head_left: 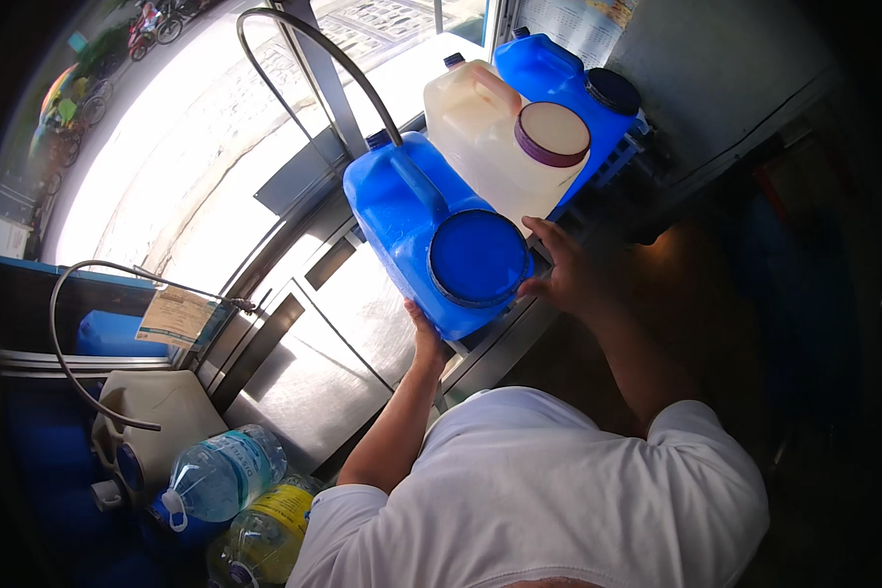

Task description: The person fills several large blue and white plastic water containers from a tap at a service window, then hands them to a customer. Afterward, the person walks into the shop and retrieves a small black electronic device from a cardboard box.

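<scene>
In front of me a blue water jug (390, 201) with a moulded handle sits on the metal counter, tilted in view with its round blue lid (477, 257) facing me. My left hand (426, 334) grips the jug's near left side, its fingers partly hidden against the plastic. My right hand (562, 269) is at the right rim of the lid, fingers apart and curved, thumb close to the lid's edge. Beyond stands a translucent white jug (461, 113) with a cream, purple-rimmed lid (553, 134). Farther back is another blue jug (539, 67) with a black cap (612, 90).
A thin curved hose (363, 82) arches down behind the near jug; another hose (61, 284) bends at left. Clear plastic bottles (227, 474) and a beige jug (171, 407) stand lower left. Window frame (325, 73) borders a bright street. A metal counter (314, 392) runs alongside.
</scene>
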`<state>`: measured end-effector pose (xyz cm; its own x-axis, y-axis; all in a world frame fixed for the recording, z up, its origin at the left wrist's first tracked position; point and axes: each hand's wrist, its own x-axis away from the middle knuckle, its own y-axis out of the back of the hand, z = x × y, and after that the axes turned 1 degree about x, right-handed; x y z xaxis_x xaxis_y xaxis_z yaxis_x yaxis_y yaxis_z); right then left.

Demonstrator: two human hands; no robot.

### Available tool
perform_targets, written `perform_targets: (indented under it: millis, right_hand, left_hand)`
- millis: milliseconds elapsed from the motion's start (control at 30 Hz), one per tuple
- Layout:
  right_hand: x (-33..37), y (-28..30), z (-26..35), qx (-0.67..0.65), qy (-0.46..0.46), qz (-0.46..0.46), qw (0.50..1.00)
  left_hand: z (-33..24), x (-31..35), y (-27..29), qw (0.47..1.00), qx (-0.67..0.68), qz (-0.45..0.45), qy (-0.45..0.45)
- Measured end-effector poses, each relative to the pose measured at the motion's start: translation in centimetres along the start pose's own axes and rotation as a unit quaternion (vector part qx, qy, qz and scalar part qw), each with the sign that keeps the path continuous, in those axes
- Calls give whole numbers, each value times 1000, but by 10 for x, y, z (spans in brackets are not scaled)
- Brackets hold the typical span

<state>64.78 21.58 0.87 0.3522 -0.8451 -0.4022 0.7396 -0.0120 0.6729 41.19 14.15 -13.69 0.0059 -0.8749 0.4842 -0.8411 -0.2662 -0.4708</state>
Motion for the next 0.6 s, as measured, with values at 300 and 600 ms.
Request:
perform_targets:
  millis: [300, 600]
  right_hand:
    - [-14, 0, -65, -131, -171, 56, 975]
    - [69, -4, -70, 147, -179, 180, 956]
  left_hand:
    - [21, -66, -40, 998, 1, -56, -37]
    - [22, -54, 26, 971, -228, -61, 19]
